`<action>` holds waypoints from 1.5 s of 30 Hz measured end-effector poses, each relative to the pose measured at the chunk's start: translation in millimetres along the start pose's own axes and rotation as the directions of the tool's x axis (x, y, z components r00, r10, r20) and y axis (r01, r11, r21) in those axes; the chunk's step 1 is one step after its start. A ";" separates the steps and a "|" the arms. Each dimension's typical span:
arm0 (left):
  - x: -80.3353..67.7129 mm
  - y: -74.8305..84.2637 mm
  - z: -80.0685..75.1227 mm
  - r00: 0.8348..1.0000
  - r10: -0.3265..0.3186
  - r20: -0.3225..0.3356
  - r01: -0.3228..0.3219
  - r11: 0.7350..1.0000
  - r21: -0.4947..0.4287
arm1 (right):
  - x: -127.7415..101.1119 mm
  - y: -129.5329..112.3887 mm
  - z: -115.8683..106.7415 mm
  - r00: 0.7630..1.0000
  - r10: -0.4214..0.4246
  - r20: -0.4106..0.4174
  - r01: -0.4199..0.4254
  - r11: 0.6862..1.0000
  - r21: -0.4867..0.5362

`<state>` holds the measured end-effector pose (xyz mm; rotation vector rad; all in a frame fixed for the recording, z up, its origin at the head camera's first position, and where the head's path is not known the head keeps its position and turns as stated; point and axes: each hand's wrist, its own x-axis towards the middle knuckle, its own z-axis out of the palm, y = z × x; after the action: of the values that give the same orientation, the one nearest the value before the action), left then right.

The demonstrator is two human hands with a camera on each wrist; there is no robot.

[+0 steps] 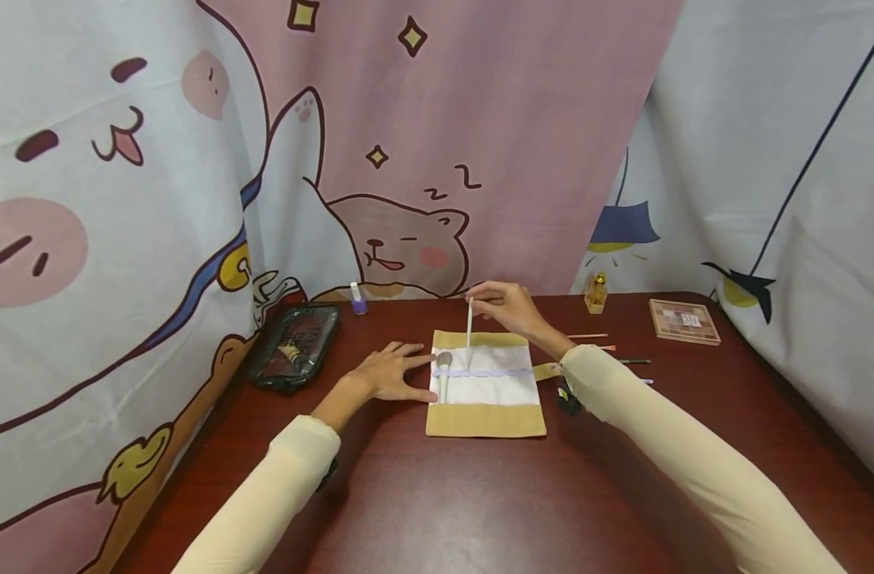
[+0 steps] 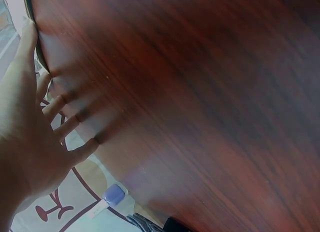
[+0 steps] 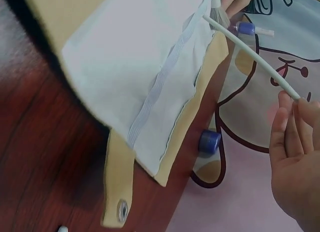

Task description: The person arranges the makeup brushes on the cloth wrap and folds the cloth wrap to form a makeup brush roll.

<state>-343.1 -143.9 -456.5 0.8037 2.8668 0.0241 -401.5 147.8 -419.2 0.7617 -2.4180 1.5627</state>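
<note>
A tan fabric brush roll [image 1: 486, 421] with a white lining lies unfolded on the table. Across its lining runs a pale lavender elastic band [image 3: 159, 84]. One thick makeup brush [image 1: 443, 379] with grey bristles sits under the band near the left edge. My right hand [image 1: 507, 308] pinches the upper end of a thin white makeup brush [image 3: 252, 54]. This brush stands nearly upright, its lower end right at the band; its bristles are not visible. My left hand [image 1: 389, 372] rests spread beside the roll, thumb and forefinger at its left edge.
Several slim brushes [image 1: 634, 361] lie right of the roll, partly behind my right sleeve. A black-rimmed clear case [image 1: 265, 375] is at the left. At the back stand a purple nail polish bottle [image 1: 358, 301] and a gold bottle [image 1: 596, 293]; a palette [image 1: 684, 321] lies back right.
</note>
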 end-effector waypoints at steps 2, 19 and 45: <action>0.2 0.2 0.1 1.000 0.002 -0.002 -0.002 1.000 0.000 | 2.2 0.5 2.4 1.000 0.009 0.005 -0.009 1.000 0.005; 1.8 2.5 0.1 1.000 0.014 -0.027 -0.014 1.000 0.006 | -3.9 11.0 23.6 0.991 0.123 0.054 -0.123 0.992 -0.016; -0.3 -0.5 2.0 1.000 0.002 -0.009 -0.002 1.000 0.001 | -44.8 21.6 48.3 0.972 0.130 0.198 -0.102 0.984 -0.146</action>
<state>-342.8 -144.5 -458.5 0.8085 2.8749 0.0274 -367.4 126.5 -475.7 0.8067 -2.7317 1.4025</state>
